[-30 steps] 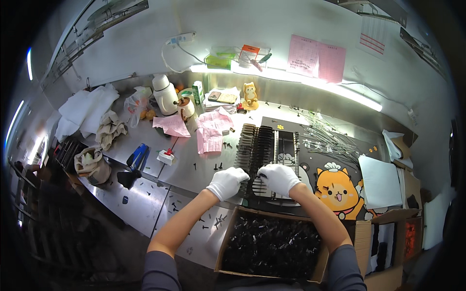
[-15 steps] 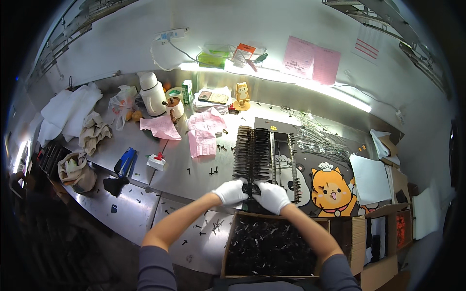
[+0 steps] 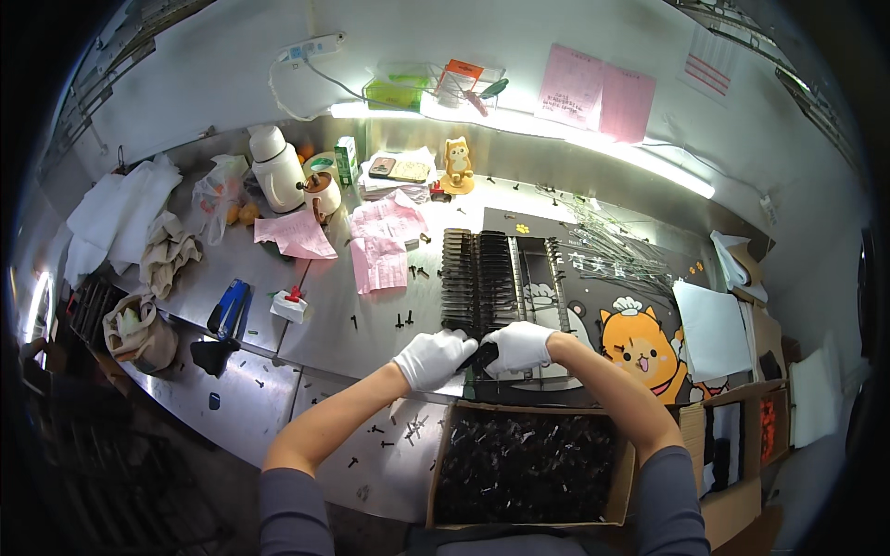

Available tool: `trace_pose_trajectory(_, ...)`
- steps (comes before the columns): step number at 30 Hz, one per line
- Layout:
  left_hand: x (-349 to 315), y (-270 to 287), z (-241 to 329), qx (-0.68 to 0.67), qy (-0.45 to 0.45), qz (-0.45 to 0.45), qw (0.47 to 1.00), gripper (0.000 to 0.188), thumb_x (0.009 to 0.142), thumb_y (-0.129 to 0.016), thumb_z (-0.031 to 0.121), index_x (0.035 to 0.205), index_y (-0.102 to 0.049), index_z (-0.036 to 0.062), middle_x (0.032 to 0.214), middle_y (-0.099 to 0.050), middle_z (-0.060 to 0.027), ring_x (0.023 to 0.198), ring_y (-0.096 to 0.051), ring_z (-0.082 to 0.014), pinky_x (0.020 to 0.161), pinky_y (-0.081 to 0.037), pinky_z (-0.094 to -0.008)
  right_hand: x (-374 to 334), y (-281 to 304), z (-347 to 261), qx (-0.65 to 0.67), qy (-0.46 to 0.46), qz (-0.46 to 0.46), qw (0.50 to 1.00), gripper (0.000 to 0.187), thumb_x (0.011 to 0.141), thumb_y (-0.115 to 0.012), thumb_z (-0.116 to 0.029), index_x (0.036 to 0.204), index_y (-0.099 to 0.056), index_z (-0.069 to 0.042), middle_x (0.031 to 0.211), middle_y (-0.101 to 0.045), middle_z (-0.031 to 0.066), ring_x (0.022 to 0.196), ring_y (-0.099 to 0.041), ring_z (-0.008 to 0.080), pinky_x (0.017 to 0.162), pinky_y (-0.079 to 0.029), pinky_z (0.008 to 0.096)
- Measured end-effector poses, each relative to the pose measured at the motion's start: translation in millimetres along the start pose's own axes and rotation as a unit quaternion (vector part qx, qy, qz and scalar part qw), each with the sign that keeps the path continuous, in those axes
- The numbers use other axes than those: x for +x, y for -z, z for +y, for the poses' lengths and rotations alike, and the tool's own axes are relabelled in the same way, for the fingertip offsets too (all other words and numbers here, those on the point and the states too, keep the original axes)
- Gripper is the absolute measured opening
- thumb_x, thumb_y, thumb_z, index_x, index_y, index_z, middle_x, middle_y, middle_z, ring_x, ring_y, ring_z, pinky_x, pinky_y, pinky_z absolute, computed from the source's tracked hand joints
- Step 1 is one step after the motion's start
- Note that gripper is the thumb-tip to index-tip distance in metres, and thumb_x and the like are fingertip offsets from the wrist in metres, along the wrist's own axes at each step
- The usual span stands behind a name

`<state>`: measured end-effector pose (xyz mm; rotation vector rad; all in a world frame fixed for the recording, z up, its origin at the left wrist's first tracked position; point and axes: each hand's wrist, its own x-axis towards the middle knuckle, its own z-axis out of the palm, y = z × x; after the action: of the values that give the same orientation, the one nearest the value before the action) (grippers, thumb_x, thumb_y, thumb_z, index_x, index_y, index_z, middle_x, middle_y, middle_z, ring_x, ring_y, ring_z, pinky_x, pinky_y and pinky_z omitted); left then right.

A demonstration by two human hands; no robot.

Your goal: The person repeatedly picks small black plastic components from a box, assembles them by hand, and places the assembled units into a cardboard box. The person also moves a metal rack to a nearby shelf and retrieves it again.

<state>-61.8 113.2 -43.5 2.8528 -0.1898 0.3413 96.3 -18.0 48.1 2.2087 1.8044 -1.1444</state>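
Note:
White gloves cover both hands, which meet at the near end of a long rack of closely stacked thin black pieces [image 3: 476,278]. My left hand [image 3: 434,360] is closed, its fingertips at the rack's left near corner. My right hand [image 3: 519,348] is closed too, curled over the right side. Between them shows a small black piece [image 3: 480,356], pinched by the fingers; its exact kind is too dark to make out. Directly below the hands stands an open cardboard box [image 3: 627,482] filled with many small black parts [image 3: 524,463]. To the right of the rack lies a narrow metal rail [image 3: 559,287] with small dark parts along it.
A dark mat with a cartoon cat [image 3: 640,352] lies under the rack, thin metal rods [image 3: 616,246] on its far part. Loose black screw-like parts [image 3: 414,426] are scattered leftward. Pink papers [image 3: 378,250], a blue stapler-like tool [image 3: 230,308] and a white flask [image 3: 276,171] stand farther left.
Both hands have shifted slightly; the right has turned inward and come closer to the left. A small black piece now shows between them. The whole view has tilted a little.

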Motion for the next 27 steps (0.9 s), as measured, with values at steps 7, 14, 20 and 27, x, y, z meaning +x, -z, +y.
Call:
trace_pose_trajectory(7, 12.2, -3.6, 13.5, -0.534, 0.432, -0.174, 0.706, 0.024, 0.08, -0.055, 0.014, 0.096, -0.061, -0.002, 0.079, -0.066, -0.0192, 0.07, -0.066, -0.0301, 0.07, -0.053, -0.0392, 1.6, -59.5, 3.2, -0.098, -0.086, 0.169, 0.977, 0.033, 0.081, -0.061, -0.032, 0.1, -0.069, -0.006, 0.081, -0.069, 0.0193, 0.077, -0.067, 0.0385, 0.074, -0.054, 0.0447)
trace_pose_trajectory(14, -10.1, -55.8, 40.1, -0.468, 0.294, 0.134, 0.822, 0.031, 0.091, -0.06, 0.017, 0.118, -0.054, 0.0033, 0.086, -0.063, -0.0078, 0.063, -0.055, -0.0114, 0.06, -0.048, -0.0273, 4.0, -35.7, 18.8, -0.015, 0.009, 0.098, 0.995, 0.062, 0.078, -0.068, -0.034, 0.125, -0.053, 0.001, 0.097, -0.067, 0.0264, 0.093, -0.065, 0.0399, 0.083, -0.052, 0.0429)
trace_pose_trajectory(20, -24.0, -61.1, 62.8, -0.345, 0.28, 0.2, 0.873, 0.035, 0.088, -0.067, 0.019, 0.114, -0.054, 0.0005, 0.104, -0.061, -0.0155, 0.096, -0.061, -0.0257, 0.087, -0.049, -0.0356, 5.0, -44.2, 8.8, -0.09, 0.01, 0.136, 0.987, 0.048, 0.082, -0.064, -0.032, 0.115, -0.055, 0.002, 0.089, -0.068, 0.026, 0.085, -0.067, 0.0419, 0.076, -0.054, 0.0452)
trace_pose_trajectory(27, -14.8, -84.4, 63.6, -0.339, 0.291, 0.235, 0.863, 0.032, 0.086, -0.066, 0.013, 0.113, -0.053, 0.0022, 0.106, -0.06, -0.015, 0.098, -0.061, -0.0299, 0.088, -0.048, -0.0364, 15.5, -101.9, 9.3, -0.198, 0.011, 0.354, 0.914, 0.022, 0.085, -0.056, -0.017, 0.104, -0.053, -0.006, 0.075, -0.067, 0.0169, 0.063, -0.067, 0.0316, 0.053, -0.054, 0.04)
